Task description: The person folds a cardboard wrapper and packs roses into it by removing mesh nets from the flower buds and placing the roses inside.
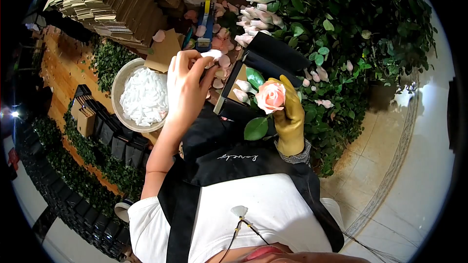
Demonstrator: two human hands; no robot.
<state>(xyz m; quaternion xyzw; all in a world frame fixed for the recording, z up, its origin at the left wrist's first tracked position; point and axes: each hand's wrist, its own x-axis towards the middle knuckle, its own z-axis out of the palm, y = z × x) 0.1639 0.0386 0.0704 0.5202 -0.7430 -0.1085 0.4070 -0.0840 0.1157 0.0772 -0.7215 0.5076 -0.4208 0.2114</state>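
My right hand (291, 112), in a yellow glove, is closed round the stem of a pink rose (270, 96). Green leaves (256, 128) hang off the stem below the bloom. My left hand (187, 75) is bare and raised to the left of the rose. Its fingers are pinched together at a small pale piece (212, 55) that looks like a petal. Between the hands is a black open box (253, 63), with rosebuds in white net sleeves (242, 92) at its near end. Loose pink petals (222, 44) lie beyond my left hand.
A round bowl (116, 98) of white tubes stands to the left. Behind it rise stacks of cardboard (107, 7). A blue tape dispenser (205, 27) sits at the back. Sleeved rosebuds (258, 14) and leafy stems (341, 24) fill the right. Black boxes (109, 131) line the left.
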